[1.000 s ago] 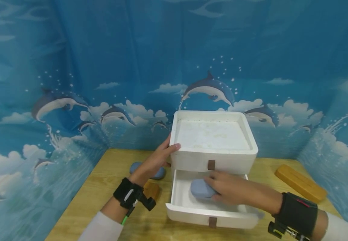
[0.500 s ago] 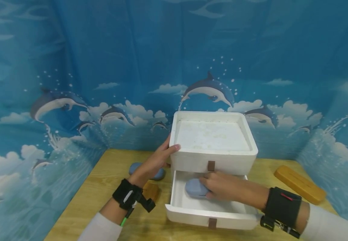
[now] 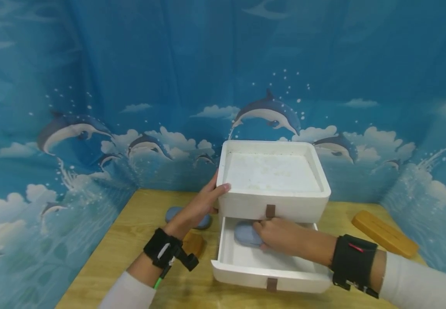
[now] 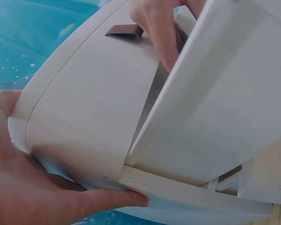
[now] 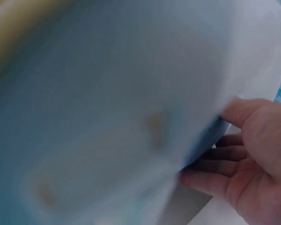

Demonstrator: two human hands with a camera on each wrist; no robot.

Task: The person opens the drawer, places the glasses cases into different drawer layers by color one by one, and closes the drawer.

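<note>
A small white drawer unit [image 3: 292, 208] stands on the table with its lower drawer [image 3: 251, 269] pulled out. Inside that drawer lies a blue-grey rounded case [image 3: 245, 234], like a glasses case. My right hand [image 3: 280, 235] grips its right end; in the right wrist view only a dark blue strip of the case [image 5: 207, 137] shows between thumb and fingers. At the unit's left side, my left hand [image 3: 201, 204] steadies it, one digit over the top rim. The left wrist view shows that hand [image 4: 42, 197] spread against the unit's side wall.
A second blue case [image 3: 204, 222] and an orange-brown case [image 3: 194, 243] lie left of the unit, partly behind the left forearm. A long orange case [image 3: 385, 234] lies on the right of the wooden table [image 3: 130, 240]. A dolphin-print curtain [image 3: 192, 77] hangs behind.
My right hand has moved left and slightly back inside the drawer, carrying the blue case toward the drawer's left wall. The left hand and the drawer unit have stayed put.
</note>
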